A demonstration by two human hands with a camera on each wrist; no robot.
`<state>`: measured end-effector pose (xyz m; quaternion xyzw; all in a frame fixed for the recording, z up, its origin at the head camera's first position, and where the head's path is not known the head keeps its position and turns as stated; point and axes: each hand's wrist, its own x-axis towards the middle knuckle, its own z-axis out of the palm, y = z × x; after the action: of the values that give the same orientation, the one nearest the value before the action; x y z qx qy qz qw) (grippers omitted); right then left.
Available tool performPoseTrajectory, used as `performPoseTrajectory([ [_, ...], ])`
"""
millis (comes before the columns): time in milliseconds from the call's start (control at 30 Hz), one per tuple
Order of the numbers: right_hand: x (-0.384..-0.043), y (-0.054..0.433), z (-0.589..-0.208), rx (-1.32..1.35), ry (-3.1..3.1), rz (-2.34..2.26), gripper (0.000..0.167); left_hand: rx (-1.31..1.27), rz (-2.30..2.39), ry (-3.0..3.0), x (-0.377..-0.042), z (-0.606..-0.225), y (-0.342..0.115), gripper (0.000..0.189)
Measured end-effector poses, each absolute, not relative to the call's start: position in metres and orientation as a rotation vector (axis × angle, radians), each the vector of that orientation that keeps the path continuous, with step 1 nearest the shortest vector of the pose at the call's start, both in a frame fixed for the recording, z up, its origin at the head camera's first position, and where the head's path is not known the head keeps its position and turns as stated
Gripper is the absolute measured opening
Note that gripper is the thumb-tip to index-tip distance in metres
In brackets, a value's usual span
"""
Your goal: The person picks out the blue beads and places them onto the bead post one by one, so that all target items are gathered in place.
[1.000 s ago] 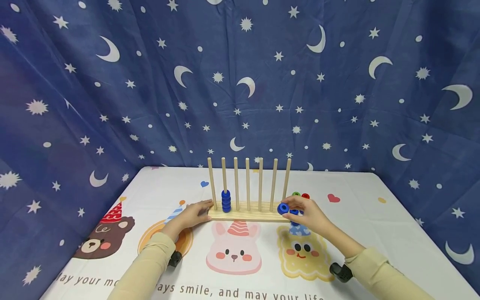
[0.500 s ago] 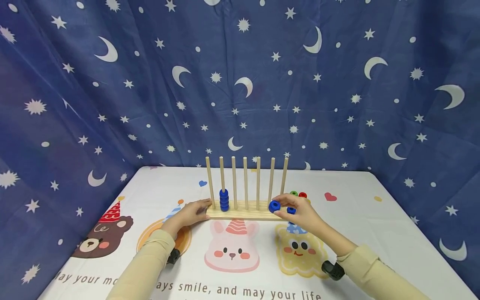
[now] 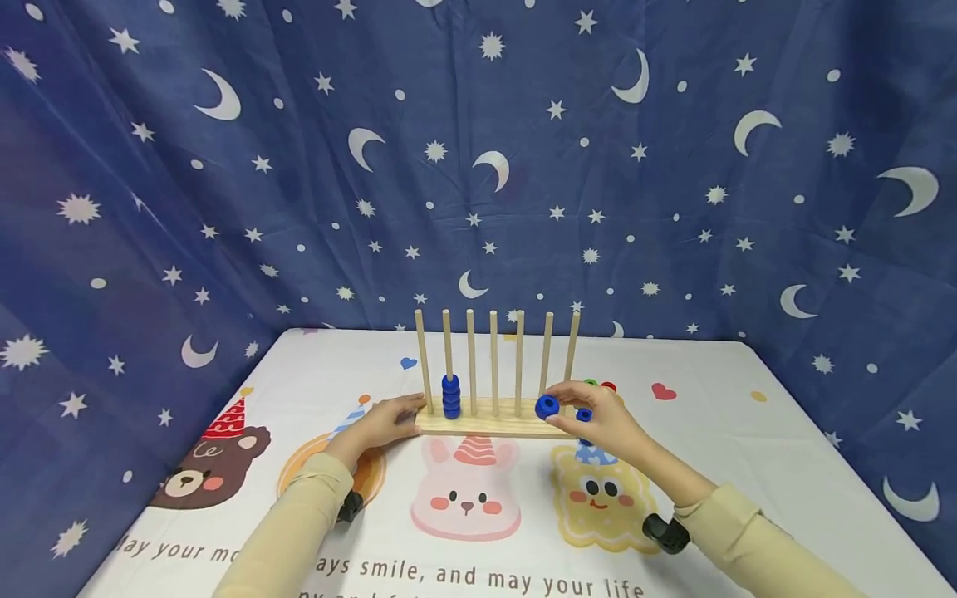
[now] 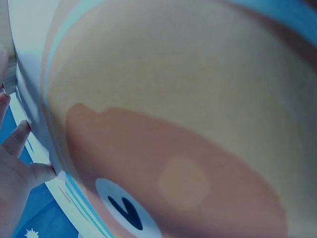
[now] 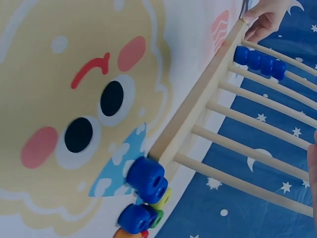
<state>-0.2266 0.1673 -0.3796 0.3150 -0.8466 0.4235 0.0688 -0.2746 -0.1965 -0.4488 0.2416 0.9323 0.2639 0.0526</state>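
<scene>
A wooden stand (image 3: 478, 428) with a row of several upright pegs lies across the table in the head view. Several blue beads (image 3: 451, 399) are stacked on its second peg from the left. My left hand (image 3: 383, 428) grips the stand's left end, thumb in front; the right wrist view also shows this hand (image 5: 270, 17) there. Between thumb and fingers my right hand (image 3: 598, 419) pinches a blue bead (image 3: 547, 407), its hole facing the camera, in front of the pegs near the right end. The right wrist view catches only a sliver of that hand at its right edge.
Loose blue beads (image 5: 146, 178) lie by the stand's right end, with green (image 5: 156, 218), yellow (image 5: 162, 199) and red ones near them. A printed white tablecloth (image 3: 710, 432) covers the table. Behind it hangs a dark blue curtain (image 3: 419, 208) with moons and stars.
My right hand has moved left and slightly up with the pinched blue bead, away from the loose beads. The left hand stays at the stand's left end.
</scene>
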Motion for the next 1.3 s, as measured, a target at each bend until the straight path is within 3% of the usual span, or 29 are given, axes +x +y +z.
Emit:
performPoseTrajectory([
  [1300, -0.249, 0.138, -0.350, 1.047, -2.461, 1.216, 0.029, 0.675, 0.822, 2.830, -0.279, -0.454, -0.197, 0.051],
])
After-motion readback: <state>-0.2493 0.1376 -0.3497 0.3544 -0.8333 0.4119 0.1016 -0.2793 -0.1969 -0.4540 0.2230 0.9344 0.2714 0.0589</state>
